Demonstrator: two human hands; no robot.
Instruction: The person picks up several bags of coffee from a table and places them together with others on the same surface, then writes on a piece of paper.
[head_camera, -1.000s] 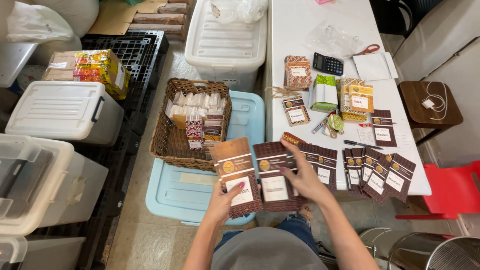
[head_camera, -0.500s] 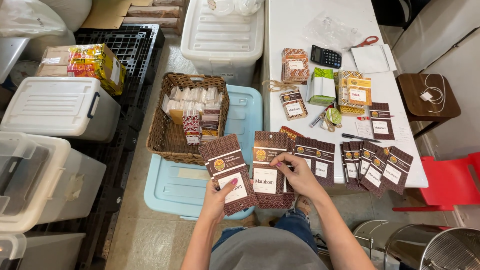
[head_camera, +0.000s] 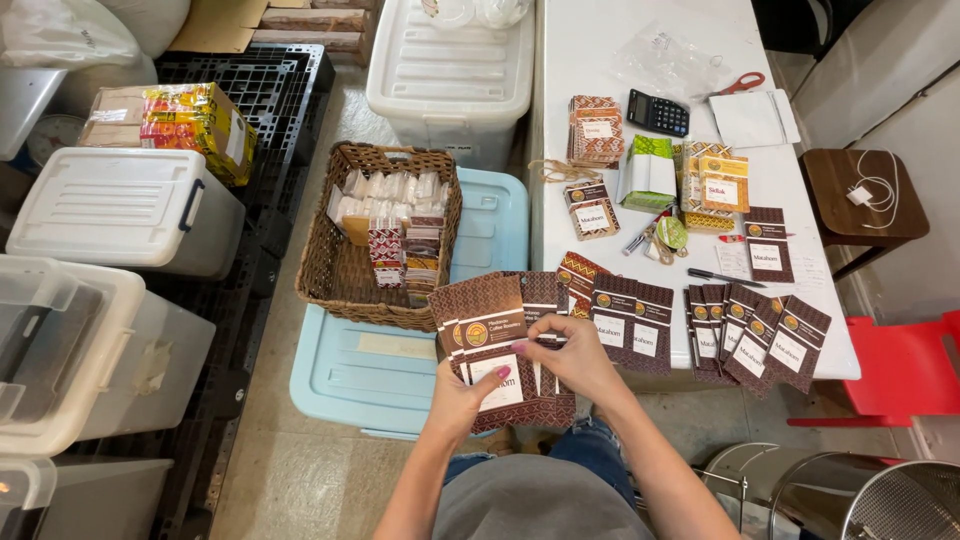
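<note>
Bright, even overhead light is filling the scene; the white tabletop (head_camera: 650, 40) is glaring slightly, shadows are staying soft, edges are bowing mildly, and focus is holding sharp throughout.

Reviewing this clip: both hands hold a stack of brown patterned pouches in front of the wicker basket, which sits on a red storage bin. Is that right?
Not quite. In the head view the wicker basket sits on a light blue storage bin, not a red one. The rest holds: the left hand and right hand both hold the stack of brown patterned pouches in front of the basket.
</note>
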